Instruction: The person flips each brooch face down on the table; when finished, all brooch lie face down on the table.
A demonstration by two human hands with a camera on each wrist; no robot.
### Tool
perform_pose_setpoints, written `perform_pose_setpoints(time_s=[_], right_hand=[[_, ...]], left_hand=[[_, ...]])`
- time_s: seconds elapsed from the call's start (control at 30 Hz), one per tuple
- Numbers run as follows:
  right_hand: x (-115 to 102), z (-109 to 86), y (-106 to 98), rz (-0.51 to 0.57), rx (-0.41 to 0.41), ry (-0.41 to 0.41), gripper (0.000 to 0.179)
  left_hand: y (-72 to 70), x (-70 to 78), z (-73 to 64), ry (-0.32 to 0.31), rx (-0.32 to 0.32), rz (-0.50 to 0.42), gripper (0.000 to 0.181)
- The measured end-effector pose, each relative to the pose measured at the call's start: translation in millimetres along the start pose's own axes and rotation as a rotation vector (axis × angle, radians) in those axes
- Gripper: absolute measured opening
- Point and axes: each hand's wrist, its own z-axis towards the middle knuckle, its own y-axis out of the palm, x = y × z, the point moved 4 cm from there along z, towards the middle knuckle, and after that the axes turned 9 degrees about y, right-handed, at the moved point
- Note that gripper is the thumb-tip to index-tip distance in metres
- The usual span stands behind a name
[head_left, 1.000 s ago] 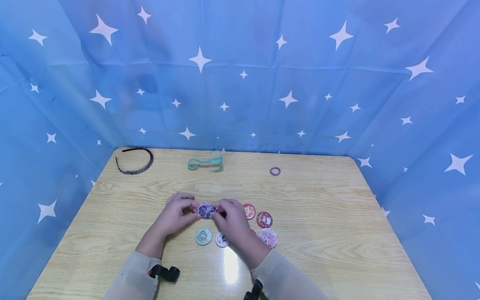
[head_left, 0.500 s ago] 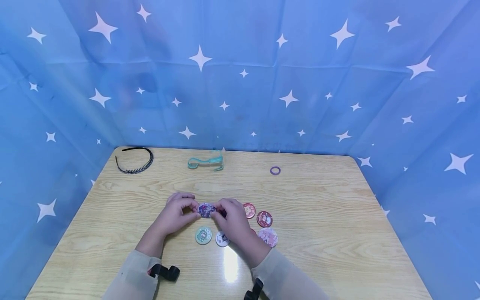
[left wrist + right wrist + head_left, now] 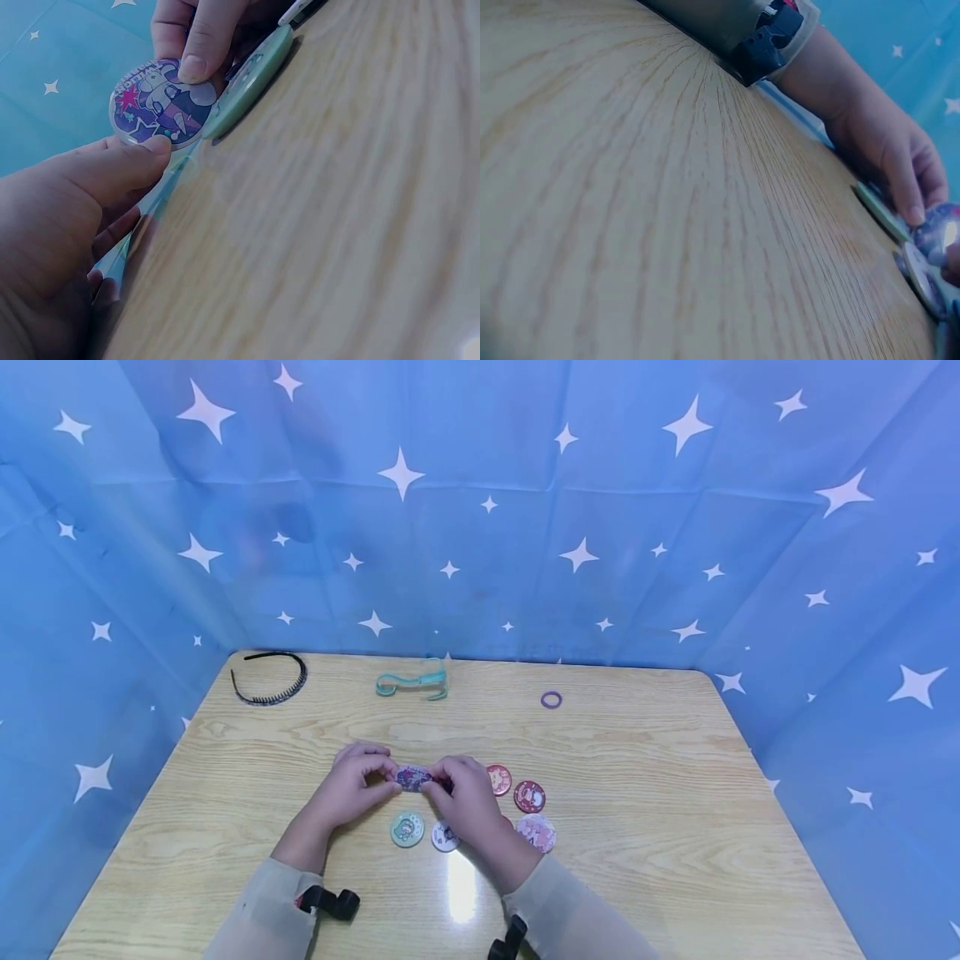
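Note:
A round purple button badge with a cartoon unicorn, a red star and lettering is pinched between both hands. My left hand holds its left edge, thumb on the face. From the other side my right hand grips it with thumb and fingers. In the head view the badge looks tilted, its face foreshortened. Nearer the front on the table lie a green badge and a white badge, the latter partly behind the right wrist.
Right of the hands lie a red badge with a star, a darker red badge and a pink badge. Along the back are a black headband, a teal hook-shaped item and a purple ring. A starry blue curtain surrounds the table.
The badge between the hands has tilted, so its face appears narrower from above. Both hands keep almost the same place and hold.

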Motion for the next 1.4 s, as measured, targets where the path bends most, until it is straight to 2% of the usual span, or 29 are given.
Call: perform_pose_setpoints(time_s=[0.27,0.5,0.77,0.9,1.13,1.4], right_hand=[[-1.8,1.3,0.6,-0.045,-0.004,-0.032,0.010],[-2.0,1.6,0.9,-0.059,0.007,-0.063,0.010],[-0.8,0.9,2.7,-0.064,-0.013,-0.061,0.009],[0.5,0.3,4.0,-0.077,-0.016,-0.063,0.009],[-0.2,0.0,2.9,-0.119,0.004,-0.125,0.011],[-0.1,0.3,2.6,-0.175,0.013,-0.160,0.011]], left_hand=[[-0.6,-1.8,-0.2,0.006,0.005,-0.013,0.011],[-0.9,-0.6,0.9,0.012,0.017,-0.021,0.019],[-2.2,1.6,-1.0,-0.002,0.021,-0.027,0.027],[-2.3,1.8,-0.9,0.002,0.015,-0.023,0.026],[-2.5,0.7,-0.7,-0.014,0.012,-0.015,0.026],[-3.9,0.0,-0.9,-0.020,0.012,0.006,0.026]])
